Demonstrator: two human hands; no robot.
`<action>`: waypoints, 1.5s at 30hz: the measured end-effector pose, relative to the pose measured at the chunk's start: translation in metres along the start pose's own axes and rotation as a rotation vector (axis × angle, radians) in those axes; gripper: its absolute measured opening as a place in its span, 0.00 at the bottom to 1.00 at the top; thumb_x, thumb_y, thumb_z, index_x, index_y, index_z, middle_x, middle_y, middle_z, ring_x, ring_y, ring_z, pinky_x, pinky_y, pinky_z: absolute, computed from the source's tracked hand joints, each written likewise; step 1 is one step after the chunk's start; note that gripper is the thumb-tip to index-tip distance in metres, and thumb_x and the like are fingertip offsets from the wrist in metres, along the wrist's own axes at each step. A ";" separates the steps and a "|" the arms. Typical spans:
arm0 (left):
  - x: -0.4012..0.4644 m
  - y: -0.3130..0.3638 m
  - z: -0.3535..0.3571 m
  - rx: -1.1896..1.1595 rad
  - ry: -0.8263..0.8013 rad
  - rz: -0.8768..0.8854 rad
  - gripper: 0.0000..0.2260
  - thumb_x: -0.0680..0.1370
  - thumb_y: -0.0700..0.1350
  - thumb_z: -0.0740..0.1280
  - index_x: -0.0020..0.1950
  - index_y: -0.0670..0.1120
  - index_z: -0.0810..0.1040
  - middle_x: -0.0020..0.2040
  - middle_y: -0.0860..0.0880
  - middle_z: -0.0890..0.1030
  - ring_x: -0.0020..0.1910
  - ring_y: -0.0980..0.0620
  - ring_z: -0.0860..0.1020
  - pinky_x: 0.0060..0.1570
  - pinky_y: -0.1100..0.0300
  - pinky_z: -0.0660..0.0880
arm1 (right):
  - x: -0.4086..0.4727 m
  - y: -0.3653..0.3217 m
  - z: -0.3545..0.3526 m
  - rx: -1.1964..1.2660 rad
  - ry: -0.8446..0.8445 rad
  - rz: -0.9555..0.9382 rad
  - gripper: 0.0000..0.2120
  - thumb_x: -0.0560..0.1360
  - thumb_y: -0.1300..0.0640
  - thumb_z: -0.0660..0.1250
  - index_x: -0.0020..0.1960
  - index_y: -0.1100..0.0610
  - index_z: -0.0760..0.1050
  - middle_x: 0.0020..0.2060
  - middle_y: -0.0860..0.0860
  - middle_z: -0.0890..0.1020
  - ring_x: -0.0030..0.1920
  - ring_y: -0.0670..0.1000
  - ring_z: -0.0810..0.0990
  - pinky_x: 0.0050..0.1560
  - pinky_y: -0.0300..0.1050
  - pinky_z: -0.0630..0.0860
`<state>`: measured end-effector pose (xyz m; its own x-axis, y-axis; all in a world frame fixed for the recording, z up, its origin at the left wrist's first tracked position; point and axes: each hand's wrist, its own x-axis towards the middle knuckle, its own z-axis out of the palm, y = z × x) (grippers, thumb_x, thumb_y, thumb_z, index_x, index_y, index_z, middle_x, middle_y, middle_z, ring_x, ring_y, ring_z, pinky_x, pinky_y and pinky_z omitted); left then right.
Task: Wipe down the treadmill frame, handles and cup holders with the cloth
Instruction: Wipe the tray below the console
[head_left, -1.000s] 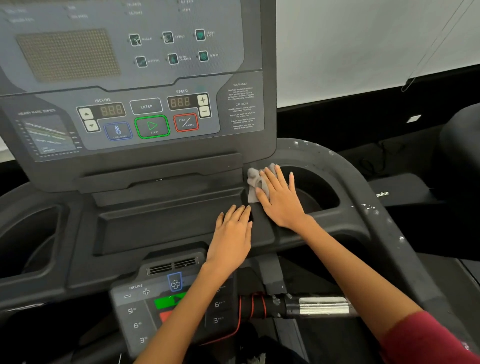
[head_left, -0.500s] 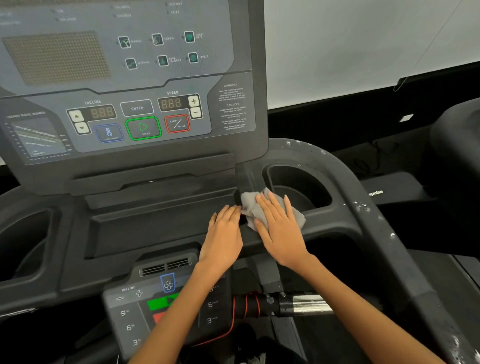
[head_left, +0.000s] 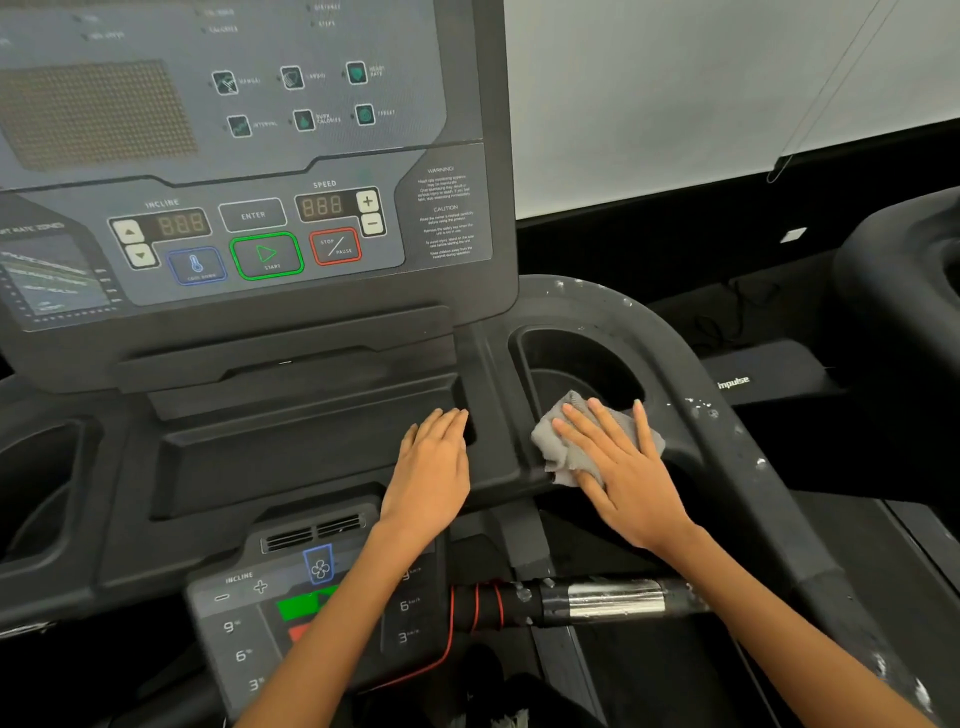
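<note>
A grey cloth (head_left: 558, 441) lies on the black treadmill frame (head_left: 748, 467), at the near rim of the right cup holder (head_left: 576, 364). My right hand (head_left: 623, 478) presses flat on the cloth with fingers spread, covering most of it. My left hand (head_left: 434, 473) rests flat and empty on the console tray ledge, just left of the cloth, fingers together. A metal-sleeved handle (head_left: 597, 603) with a red cord runs below both forearms. The left cup holder (head_left: 41, 488) sits at the far left.
The console panel (head_left: 260, 218) with incline, speed, start and stop buttons stands upright ahead. A lower keypad (head_left: 291, 613) lies under my left forearm. White specks dot the right frame arm. Another dark machine (head_left: 904, 291) stands to the right.
My right hand slid the cloth right and towards me, from the console's corner to the near rim of the right cup holder. My left hand stayed on the tray ledge.
</note>
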<state>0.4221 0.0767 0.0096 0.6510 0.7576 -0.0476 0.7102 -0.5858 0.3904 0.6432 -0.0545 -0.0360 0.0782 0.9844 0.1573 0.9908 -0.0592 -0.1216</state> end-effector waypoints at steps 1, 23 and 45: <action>0.000 0.001 0.000 0.005 -0.005 0.000 0.20 0.83 0.42 0.51 0.76 0.44 0.57 0.76 0.48 0.61 0.76 0.53 0.55 0.74 0.54 0.52 | -0.002 0.004 0.000 0.015 0.022 0.059 0.26 0.80 0.48 0.49 0.78 0.49 0.54 0.77 0.46 0.57 0.78 0.49 0.48 0.75 0.63 0.42; 0.000 0.007 -0.006 0.121 -0.097 0.021 0.23 0.83 0.44 0.50 0.77 0.42 0.50 0.77 0.45 0.55 0.76 0.47 0.50 0.74 0.49 0.51 | 0.061 -0.067 0.002 0.010 0.059 0.294 0.26 0.79 0.46 0.45 0.74 0.50 0.65 0.75 0.48 0.63 0.78 0.55 0.51 0.75 0.61 0.42; 0.026 0.027 -0.001 0.114 0.079 0.140 0.22 0.78 0.46 0.51 0.66 0.39 0.74 0.64 0.42 0.77 0.66 0.44 0.73 0.61 0.45 0.73 | 0.156 0.015 -0.006 -0.147 -0.037 0.204 0.23 0.82 0.52 0.55 0.74 0.59 0.64 0.74 0.55 0.65 0.77 0.56 0.55 0.77 0.54 0.45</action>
<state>0.4581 0.0813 0.0201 0.7257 0.6840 0.0736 0.6430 -0.7125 0.2810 0.6712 0.0974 -0.0071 0.2768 0.9549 0.1075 0.9605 -0.2782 -0.0028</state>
